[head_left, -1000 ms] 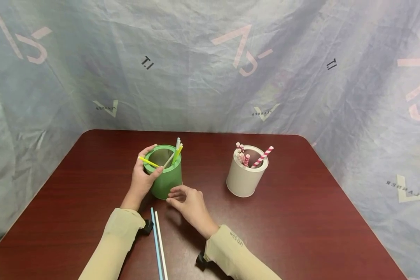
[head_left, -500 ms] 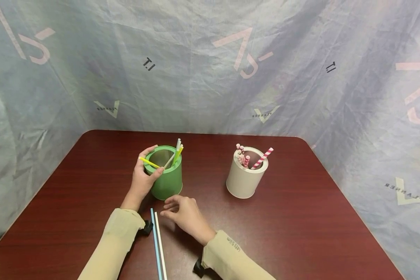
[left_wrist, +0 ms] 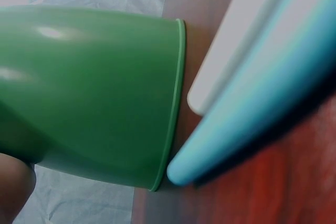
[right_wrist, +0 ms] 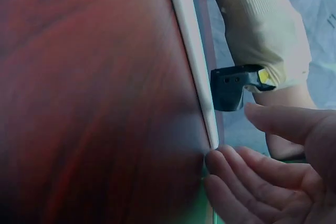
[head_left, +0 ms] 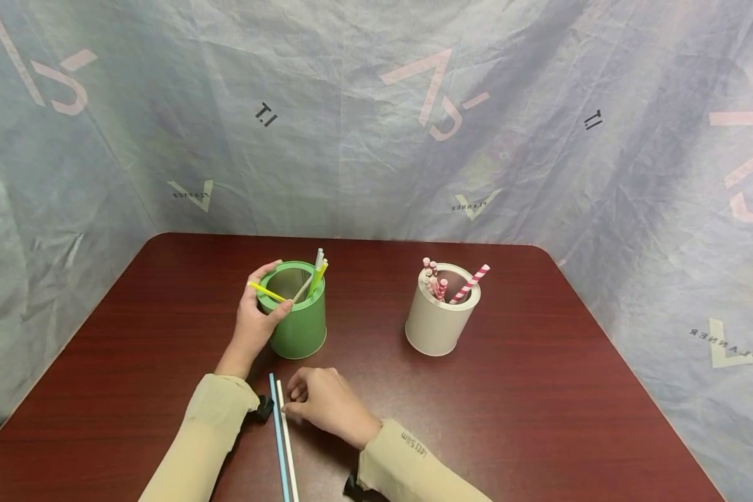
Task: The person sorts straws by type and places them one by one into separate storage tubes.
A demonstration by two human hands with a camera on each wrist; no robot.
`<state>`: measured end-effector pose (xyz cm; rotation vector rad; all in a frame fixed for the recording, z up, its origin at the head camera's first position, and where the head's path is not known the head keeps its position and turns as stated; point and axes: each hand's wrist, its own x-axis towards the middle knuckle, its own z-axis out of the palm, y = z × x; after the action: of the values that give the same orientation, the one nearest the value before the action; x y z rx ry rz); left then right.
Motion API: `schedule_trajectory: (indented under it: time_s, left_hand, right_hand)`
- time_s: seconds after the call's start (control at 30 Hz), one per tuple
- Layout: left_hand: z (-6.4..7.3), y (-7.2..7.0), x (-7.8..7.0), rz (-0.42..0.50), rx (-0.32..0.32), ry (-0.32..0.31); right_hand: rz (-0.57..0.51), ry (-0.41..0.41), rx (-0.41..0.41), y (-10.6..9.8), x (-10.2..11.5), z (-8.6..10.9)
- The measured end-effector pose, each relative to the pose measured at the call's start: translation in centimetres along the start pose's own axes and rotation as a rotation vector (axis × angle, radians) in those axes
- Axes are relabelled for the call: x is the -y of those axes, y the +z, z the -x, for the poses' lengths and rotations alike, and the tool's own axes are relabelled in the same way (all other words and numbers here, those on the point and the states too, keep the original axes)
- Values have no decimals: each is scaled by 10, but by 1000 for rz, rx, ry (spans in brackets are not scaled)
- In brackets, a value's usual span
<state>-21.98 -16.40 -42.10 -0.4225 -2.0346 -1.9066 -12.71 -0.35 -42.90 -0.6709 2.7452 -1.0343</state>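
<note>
My left hand (head_left: 255, 322) grips the green can (head_left: 302, 328) around its left side, thumb at the rim. Several thin yellow and grey straws (head_left: 318, 275) stand in that can; one yellow straw (head_left: 266, 291) leans out beside the thumb. In front of the can lie a blue straw (head_left: 279, 439) and a white straw (head_left: 290, 453), side by side. My right hand (head_left: 329, 401) is at the white straw's far end. In the right wrist view its thumb and bent fingers stand apart, fingertips close to the white straw's tip (right_wrist: 211, 135); whether they touch it I cannot tell.
A cream can (head_left: 438, 324) with several red-and-white striped straws (head_left: 470, 282) stands to the right of the green can. The dark red table (head_left: 527, 390) ends at a hanging grey cloth (head_left: 339, 167) behind.
My right hand has moved from beside the green can's base down and left to the white straw's end. The left hand has kept its grip on the green can.
</note>
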Motion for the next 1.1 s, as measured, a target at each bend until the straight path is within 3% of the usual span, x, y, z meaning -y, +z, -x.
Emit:
schedule_trajectory:
  time_s: [0.3, 0.57, 0.83, 1.1]
  left_hand:
    - [6, 6, -28, 21, 5, 41]
    - [6, 5, -28, 6, 3, 36]
    - [-1, 0, -1, 13, -6, 34]
    - [-1, 0, 2, 14, -4, 57]
  right_hand:
    - [310, 9, 99, 4, 9, 8]
    - [519, 20, 131, 10, 16, 7]
    - [538, 12, 120, 11, 19, 5]
    - [523, 10, 132, 11, 19, 4]
